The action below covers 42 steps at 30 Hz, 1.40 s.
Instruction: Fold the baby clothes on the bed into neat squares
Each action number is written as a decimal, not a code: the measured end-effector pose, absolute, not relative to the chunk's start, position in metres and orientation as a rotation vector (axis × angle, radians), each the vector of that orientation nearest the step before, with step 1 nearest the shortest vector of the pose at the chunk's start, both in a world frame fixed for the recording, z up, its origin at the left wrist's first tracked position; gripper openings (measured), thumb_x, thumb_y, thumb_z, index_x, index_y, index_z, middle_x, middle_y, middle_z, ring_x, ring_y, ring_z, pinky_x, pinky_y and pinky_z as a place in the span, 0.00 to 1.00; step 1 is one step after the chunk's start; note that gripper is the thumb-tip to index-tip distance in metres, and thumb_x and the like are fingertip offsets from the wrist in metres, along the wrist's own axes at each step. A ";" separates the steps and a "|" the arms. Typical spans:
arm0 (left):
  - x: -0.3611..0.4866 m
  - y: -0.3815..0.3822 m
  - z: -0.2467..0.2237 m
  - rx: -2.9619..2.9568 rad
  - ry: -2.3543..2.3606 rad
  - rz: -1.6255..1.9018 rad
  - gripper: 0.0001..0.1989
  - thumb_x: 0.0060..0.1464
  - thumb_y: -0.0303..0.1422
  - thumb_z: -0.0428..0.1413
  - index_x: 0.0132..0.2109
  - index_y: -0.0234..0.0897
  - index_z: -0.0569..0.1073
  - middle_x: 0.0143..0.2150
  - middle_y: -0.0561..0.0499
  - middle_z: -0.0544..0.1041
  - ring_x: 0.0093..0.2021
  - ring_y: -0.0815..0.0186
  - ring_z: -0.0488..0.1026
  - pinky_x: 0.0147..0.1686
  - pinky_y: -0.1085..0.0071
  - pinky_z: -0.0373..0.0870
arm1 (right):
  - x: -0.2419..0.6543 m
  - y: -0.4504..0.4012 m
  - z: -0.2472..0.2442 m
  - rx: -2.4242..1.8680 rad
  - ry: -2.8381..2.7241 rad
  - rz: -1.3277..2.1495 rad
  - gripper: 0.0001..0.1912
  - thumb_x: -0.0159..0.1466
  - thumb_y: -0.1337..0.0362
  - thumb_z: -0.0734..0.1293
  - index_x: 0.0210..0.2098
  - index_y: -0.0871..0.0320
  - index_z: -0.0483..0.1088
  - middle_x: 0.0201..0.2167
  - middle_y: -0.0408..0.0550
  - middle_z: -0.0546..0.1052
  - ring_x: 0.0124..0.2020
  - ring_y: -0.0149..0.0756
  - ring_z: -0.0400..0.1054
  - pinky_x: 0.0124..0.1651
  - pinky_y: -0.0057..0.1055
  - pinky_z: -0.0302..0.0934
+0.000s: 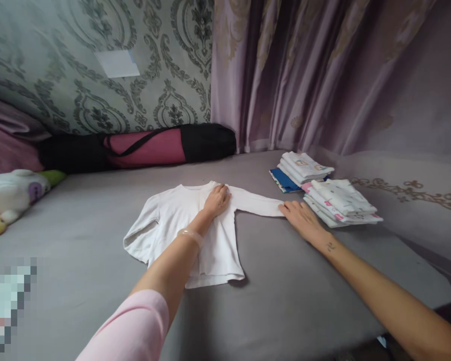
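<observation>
A white long-sleeved shirt (pixel 176 215) lies spread on the grey bed. My left hand (pixel 217 200) rests flat on its shoulder beside the neckline, fingers stretched over the cloth. At the cuff of the right-side sleeve, my right hand (pixel 300 218) has its fingers closed on the fabric. That sleeve runs straight out to the side, while the other one bends downward at the left. My left forearm covers part of the shirt's front and lower hem.
Two stacks of folded clothes, a rear stack (pixel 304 168) and a nearer stack (pixel 344 203), sit to the right. A black and pink long bag (pixel 146 148) lies along the wall. Plush toys (pixel 13 195) are at the left. A purple curtain (pixel 285 75) hangs behind.
</observation>
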State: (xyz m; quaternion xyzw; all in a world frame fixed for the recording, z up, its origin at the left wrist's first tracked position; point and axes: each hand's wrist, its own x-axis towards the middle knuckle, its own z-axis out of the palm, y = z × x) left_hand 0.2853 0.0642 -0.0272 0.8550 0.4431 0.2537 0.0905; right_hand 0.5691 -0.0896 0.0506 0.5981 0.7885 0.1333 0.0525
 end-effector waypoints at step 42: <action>0.289 0.051 -0.017 2.517 1.485 0.574 0.45 0.51 0.62 0.49 0.63 0.29 0.59 0.66 0.36 0.59 0.66 0.49 0.56 0.64 0.59 0.52 | 0.602 0.027 0.039 2.272 2.305 -0.817 0.22 0.52 0.44 0.67 0.23 0.58 0.71 0.21 0.41 0.69 0.26 0.31 0.61 0.28 0.27 0.50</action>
